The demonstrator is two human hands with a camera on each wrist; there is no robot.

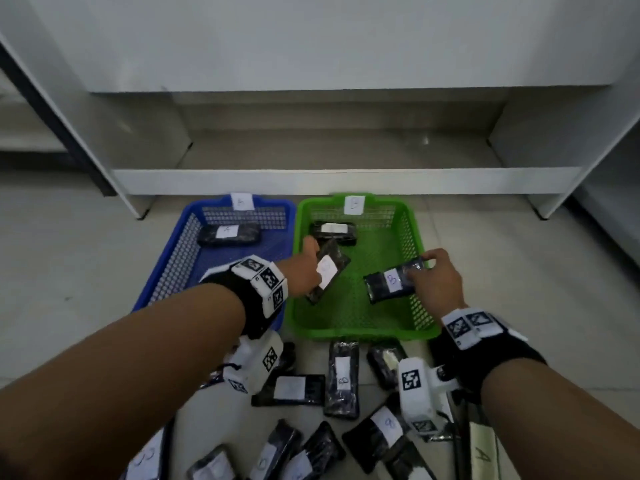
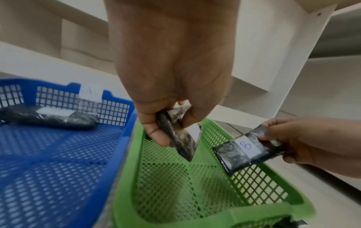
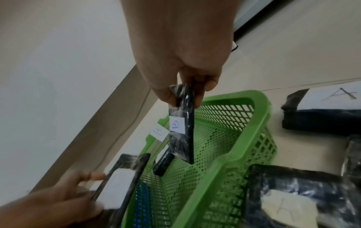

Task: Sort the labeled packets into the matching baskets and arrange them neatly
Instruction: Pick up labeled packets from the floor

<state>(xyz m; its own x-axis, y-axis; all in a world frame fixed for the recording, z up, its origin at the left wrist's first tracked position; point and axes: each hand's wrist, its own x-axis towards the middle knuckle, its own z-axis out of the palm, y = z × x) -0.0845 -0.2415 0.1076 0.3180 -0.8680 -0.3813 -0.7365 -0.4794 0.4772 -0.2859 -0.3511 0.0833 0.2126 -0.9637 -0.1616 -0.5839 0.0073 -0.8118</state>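
Pinching dark packet (image 1: 327, 268): left hand (image 1: 304, 268) | right hand (image 1: 438, 280) grips B packet (image 1: 393, 282) | both over green basket (image 1: 412, 237)

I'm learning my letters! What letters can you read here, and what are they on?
"B": packet in right hand
"B": tag on green basket
"A": floor packet beside green basket
"A": nearer floor packet
"B": floor packet
Blurred: blue basket tag, packet in left hand
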